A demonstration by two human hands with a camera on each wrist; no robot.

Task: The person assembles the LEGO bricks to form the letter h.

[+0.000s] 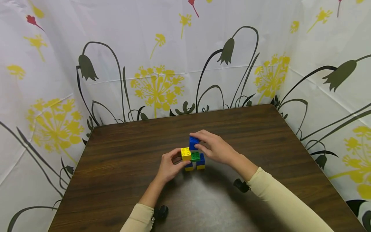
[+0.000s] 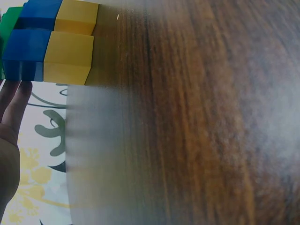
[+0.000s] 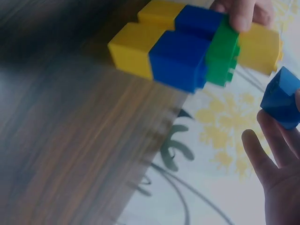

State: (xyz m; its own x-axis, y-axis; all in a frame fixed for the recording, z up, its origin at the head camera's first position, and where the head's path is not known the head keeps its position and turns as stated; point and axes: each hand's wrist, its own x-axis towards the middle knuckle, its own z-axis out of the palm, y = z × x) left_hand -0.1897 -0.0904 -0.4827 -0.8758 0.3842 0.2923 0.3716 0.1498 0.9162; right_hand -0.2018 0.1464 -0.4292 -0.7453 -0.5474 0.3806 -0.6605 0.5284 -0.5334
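A small toy-brick structure stands on the table: two columns with yellow bricks (image 3: 133, 51) at the bottom and blue bricks (image 3: 178, 61) above them. A green brick (image 1: 195, 156) bridges the columns, and a yellow brick (image 1: 186, 154) sits on its left end. My left hand (image 1: 171, 166) steadies the structure from the left, thumb and fingers pinching around the upper yellow brick. Above the green brick, my right hand (image 1: 215, 148) holds a loose blue brick (image 1: 194, 143) between thumb and fingers, apart from the structure. The left wrist view shows only the lower part of the structure.
The brown wooden table (image 1: 124, 154) reaches back to a white curtain (image 1: 179, 48) printed with flowers. Black wrist devices show below the left sleeve (image 1: 140, 217) and the right sleeve (image 1: 278, 193).
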